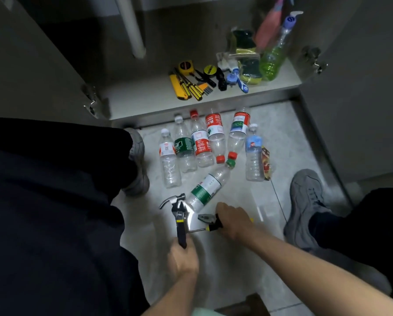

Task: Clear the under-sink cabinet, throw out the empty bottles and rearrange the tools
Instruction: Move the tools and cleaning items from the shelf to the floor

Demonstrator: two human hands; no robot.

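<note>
Your left hand (183,262), at lower center of the frame, has its grip curled round a black handle; above it rise a wrench (179,216) and a hammer (173,199), whose head points toward upper left. Which of the two handles the grip encloses cannot be told.

Your right hand (233,221), just right of center, has its grip curled round the pliers (210,221), jaws pointing left. A screwdriver (202,229) lies on the floor (280,142) just below the pliers, touching the hand.

Seven bottles lie on the floor in mid-frame. Six form a row (208,144) just in front of the cabinet edge. The seventh bottle (210,187), green-capped, lies tilted below the row, its base near the hammer head.

On the cabinet shelf (145,99), at upper center, a cluster of tools (191,80) lies close together: yellow-handled screwdrivers, a tape measure and black items. Right of the cluster are sponges (250,65), a green spray bottle (274,58) and a pink spray bottle (269,26). A white pipe (131,26) descends at upper left.

Your shoes (307,201) flank the bottles on both sides.
</note>
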